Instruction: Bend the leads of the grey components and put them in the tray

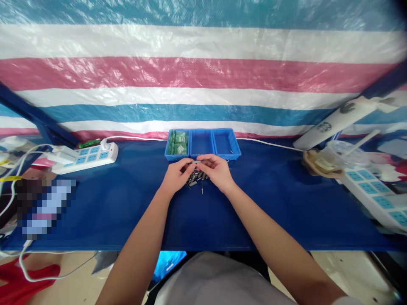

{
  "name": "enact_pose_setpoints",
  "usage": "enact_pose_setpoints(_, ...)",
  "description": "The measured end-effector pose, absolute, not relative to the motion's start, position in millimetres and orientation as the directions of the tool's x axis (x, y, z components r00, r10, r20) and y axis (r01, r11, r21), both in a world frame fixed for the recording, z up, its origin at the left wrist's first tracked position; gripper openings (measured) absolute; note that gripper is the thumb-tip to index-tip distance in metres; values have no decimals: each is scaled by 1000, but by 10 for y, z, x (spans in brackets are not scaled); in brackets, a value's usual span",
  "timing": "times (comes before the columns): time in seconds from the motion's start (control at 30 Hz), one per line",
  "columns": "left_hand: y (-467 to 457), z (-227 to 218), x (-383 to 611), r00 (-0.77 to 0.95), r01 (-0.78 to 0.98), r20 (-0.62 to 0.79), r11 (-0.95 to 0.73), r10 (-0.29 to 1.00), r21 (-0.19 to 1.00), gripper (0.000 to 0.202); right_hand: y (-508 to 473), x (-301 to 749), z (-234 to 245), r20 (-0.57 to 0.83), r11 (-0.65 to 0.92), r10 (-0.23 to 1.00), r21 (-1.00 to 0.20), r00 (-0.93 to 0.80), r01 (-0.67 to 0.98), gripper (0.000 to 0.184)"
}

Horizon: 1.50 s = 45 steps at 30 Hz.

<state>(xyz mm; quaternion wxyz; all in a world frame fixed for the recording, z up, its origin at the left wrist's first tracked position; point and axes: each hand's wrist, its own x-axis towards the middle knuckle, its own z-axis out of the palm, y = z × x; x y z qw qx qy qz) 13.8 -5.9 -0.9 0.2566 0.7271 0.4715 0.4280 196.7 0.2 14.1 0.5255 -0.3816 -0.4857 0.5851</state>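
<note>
- You had a white power strip (90, 158) at left.
- You faced a striped tarp (203, 74) on the far side.
- On your right were a white tumbler (337, 120) and plastic cup (341, 156).

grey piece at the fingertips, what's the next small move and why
Probably carry the grey piece toward the blue tray: the left hand and right hand appear to be holding it, and the tray stands just beyond them.
</note>
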Motion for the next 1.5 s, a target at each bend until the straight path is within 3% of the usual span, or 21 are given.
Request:
enact_pose_setpoints(0.47,-41,-44,146,147,453,415,-434,898,779,29,19,1977,124,33,6,991,-979,-129,-203,36)
enact_pose_setpoints(0.73,-43,-30,150,155,472,399,-422,904,774,30,8,2008,138,102,98,980,-995,-172,-30,32)
enact_pose_setpoints(1.07,-47,-20,172,158,448,407,-433,900,782,24,8,2010,125,61,75,984,-994,-167,79,37)
enact_pose_setpoints(1.5,-43,-1,143,203,517,334,-390,920,762,26,-20,1980,141,16,31,983,-996,-181,80,37)
